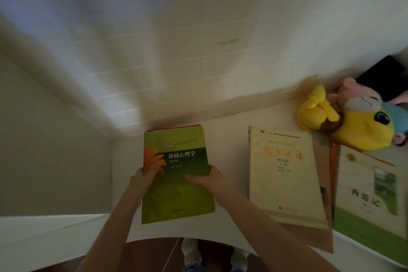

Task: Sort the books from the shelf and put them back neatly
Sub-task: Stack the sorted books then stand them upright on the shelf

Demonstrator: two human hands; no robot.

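Observation:
A green book (176, 146) with an orange flower and white characters on its cover lies on top of a small stack, red edges showing beneath it at the far end. My left hand (142, 178) grips its left edge. My right hand (206, 180) holds its right edge, with the thumb laid across the cover. To the right, a pale yellow book (284, 174) lies flat on a brown book (320, 236). Further right sits a white and green book (371, 192).
The books lie on a white shelf surface (229, 143) against a white brick-pattern wall. Yellow, pink and blue plush toys (362, 123) sit at the back right, partly on the white and green book. A white side panel (55, 161) stands to the left.

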